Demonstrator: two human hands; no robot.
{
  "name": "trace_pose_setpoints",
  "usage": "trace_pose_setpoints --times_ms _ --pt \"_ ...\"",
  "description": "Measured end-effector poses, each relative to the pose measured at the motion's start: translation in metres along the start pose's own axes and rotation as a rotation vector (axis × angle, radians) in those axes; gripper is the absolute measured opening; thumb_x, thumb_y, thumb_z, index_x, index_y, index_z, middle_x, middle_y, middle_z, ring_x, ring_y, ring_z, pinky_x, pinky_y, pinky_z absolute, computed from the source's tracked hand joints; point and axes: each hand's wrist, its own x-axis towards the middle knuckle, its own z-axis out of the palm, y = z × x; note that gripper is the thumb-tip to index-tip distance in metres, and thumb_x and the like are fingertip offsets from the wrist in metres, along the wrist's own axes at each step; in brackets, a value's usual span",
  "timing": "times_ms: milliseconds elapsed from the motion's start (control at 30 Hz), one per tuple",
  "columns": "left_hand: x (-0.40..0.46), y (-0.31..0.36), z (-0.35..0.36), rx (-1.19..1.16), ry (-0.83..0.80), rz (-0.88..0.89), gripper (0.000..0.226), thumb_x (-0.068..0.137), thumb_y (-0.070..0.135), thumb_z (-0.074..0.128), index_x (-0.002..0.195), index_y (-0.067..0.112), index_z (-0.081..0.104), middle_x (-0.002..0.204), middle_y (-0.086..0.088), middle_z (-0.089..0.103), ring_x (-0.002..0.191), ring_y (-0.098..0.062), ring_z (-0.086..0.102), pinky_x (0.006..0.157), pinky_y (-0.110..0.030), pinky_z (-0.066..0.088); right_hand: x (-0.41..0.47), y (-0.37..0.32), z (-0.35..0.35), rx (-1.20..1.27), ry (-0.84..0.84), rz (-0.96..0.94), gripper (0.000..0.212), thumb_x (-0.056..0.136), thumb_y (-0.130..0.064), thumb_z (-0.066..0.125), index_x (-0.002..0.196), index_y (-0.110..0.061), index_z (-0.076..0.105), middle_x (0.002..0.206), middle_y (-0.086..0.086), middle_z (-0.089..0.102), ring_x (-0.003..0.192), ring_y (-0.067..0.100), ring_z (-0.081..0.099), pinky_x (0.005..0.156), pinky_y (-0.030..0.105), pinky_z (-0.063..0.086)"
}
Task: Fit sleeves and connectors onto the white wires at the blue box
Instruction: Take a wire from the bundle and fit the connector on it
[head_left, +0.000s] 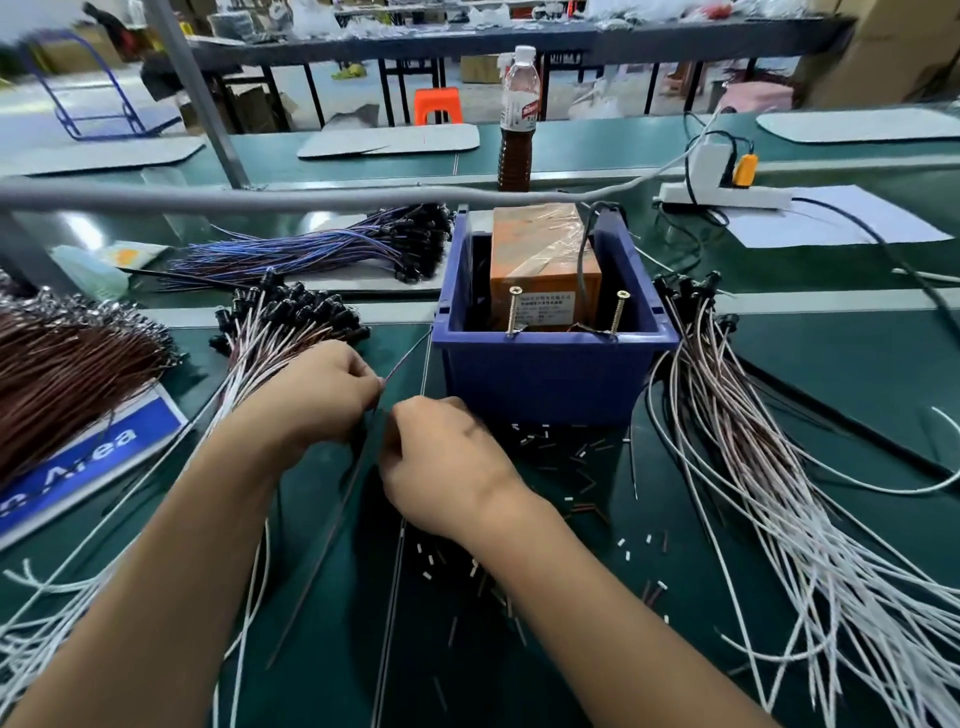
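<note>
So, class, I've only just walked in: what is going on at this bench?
A person is working just in front of the blue box. The left hand and right hand meet over the green table, both pinching a thin wire. Small sleeves lie scattered by the box, with bundles of white wires on either side.

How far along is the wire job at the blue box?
Possibly done: the white-and-brown wire bundle lying right of the blue plastic box. In hand: left hand and right hand pinch one thin wire. Left: the white wire bundle beside the left hand.
</note>
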Motion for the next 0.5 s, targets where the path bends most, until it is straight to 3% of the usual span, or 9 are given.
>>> trace_pose_setpoints --times_ms 67,133,233,333,400,500 --pt "0.004 0.0 0.001 0.128 0.121 0.026 0.032 0.098 0.009 0.055 0.067 0.002 0.063 0.057 -0.02 0.056 0.055 -0.036 0.061 0.058 -0.038 0.057 0.0 -0.001 0.003 -0.041 0.02 -0.009 0.014 0.096 -0.021 0.062 0.104 -0.01 0.065 0.107 0.017 0.067 0.083 0.037 0.059 0.073 0.032 0.049" --pt "0.008 0.002 0.003 0.191 0.211 0.021 0.033 0.096 0.011 0.053 0.069 -0.004 0.064 0.06 -0.02 0.067 0.067 -0.036 0.071 0.068 -0.041 0.059 -0.001 -0.002 0.006 -0.075 0.044 -0.022 0.007 0.096 -0.02 0.062 0.098 -0.014 0.059 0.107 0.015 0.068 0.078 0.034 0.053 0.07 0.032 0.046" --pt "0.01 0.002 0.005 0.247 0.303 0.018 0.024 0.099 0.025 0.062 0.086 0.005 0.067 0.081 -0.012 0.071 0.092 -0.033 0.068 0.079 -0.037 0.049 -0.001 -0.003 0.007 -0.103 0.045 -0.034 0.009 0.098 -0.022 0.062 0.098 -0.017 0.054 0.108 0.013 0.068 0.079 0.032 0.05 0.07 0.032 0.044" --pt "0.005 -0.006 0.002 0.413 0.478 0.014 0.029 0.092 0.028 0.071 0.11 0.008 0.058 0.113 -0.021 0.058 0.106 -0.043 0.059 0.091 -0.047 0.047 -0.001 -0.005 0.008 -0.119 0.049 -0.03 0.013 0.098 -0.021 0.061 0.096 -0.018 0.049 0.108 0.012 0.068 0.083 0.034 0.055 0.07 0.032 0.044" --pt "0.002 -0.012 -0.001 0.544 0.507 -0.044 0.037 0.091 0.025 0.072 0.118 0.008 0.053 0.121 -0.025 0.05 0.108 -0.047 0.058 0.091 -0.052 0.048 -0.001 -0.007 0.009 -0.133 0.056 -0.026 0.011 0.098 -0.02 0.061 0.098 -0.02 0.05 0.11 0.011 0.068 0.092 0.035 0.062 0.071 0.032 0.044" --pt "0.002 -0.015 0.0 0.619 0.52 -0.05 0.026 0.095 0.017 0.065 0.117 0.008 0.056 0.118 -0.023 0.05 0.106 -0.046 0.059 0.087 -0.051 0.051 -0.003 -0.008 0.012 -0.158 0.069 -0.037 0.015 0.099 -0.02 0.061 0.098 -0.02 0.046 0.109 0.011 0.068 0.093 0.034 0.061 0.07 0.033 0.041"
